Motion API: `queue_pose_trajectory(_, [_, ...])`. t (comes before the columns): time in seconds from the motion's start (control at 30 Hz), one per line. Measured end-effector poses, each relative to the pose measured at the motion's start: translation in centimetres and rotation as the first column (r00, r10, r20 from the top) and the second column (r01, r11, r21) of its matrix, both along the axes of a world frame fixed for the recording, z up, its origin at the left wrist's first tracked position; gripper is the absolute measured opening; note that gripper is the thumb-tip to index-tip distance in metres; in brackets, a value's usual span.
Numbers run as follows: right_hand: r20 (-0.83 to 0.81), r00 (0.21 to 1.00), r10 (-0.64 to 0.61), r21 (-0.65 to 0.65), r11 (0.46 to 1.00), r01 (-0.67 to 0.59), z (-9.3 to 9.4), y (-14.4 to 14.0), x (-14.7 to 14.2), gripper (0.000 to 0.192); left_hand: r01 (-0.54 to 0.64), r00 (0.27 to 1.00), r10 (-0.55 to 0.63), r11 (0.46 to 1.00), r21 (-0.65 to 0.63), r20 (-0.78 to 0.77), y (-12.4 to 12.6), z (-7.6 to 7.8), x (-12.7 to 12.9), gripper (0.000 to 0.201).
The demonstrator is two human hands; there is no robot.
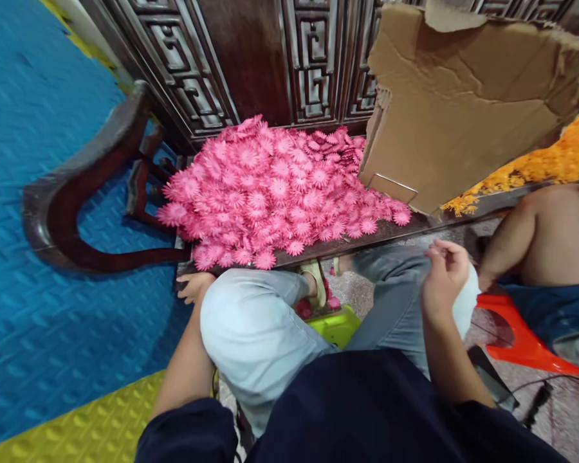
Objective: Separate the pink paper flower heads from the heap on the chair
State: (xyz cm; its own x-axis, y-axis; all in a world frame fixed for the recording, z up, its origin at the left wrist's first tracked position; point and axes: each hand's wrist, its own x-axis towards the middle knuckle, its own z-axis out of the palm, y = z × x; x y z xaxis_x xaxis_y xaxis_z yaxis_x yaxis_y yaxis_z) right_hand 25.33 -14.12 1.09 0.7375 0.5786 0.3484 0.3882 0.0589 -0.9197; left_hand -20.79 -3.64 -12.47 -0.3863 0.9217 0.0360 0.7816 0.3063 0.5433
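A large heap of pink artificial flower heads (270, 193) covers the left part of a dark wooden bench seat (313, 249). My left hand (195, 287) is at the near left corner of that seat, beside my left knee, fingers spread and nothing visible in them. Over my right knee, my right hand (444, 276) is raised with its thumb and fingers curled together. Whether a small thing is pinched there I cannot make out. The nearest flower heads lie beyond it, to the left.
A torn cardboard sheet (453, 109) stands between the pink heap and orange flowers (535, 164). The curved wooden armrest (58, 225) borders blue matting (24, 276). Another person's bare leg (545, 225) is at the right, near a red plastic stool (521, 341). Something lime green (335, 326) shows between my legs.
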Motion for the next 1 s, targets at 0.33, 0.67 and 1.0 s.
queue_pose_trajectory(0.33, [-0.104, 0.988, 0.118, -0.153, 0.979, -0.133, -3.3, 1.3, 2.1, 0.02, -0.438, 0.815, 0.572, 0.713, 0.547, -0.093, -3.2, -0.6, 2.8, 0.058])
queue_pose_trajectory(0.67, [0.114, 0.99, 0.086, -0.272, 0.961, -0.052, -7.6, 5.4, 2.7, 0.022, 0.776, 0.559, -0.718, 0.63, -0.046, -0.414, 0.5, 1.7, 2.8, 0.023])
queue_pose_trajectory(1.0, [0.376, 0.885, 0.276, -0.485, 0.872, -0.066, -9.8, 10.6, -2.4, 0.037, 0.902, -0.071, -0.921, 0.104, -0.419, -0.382, 3.3, 5.2, 8.2, 0.031])
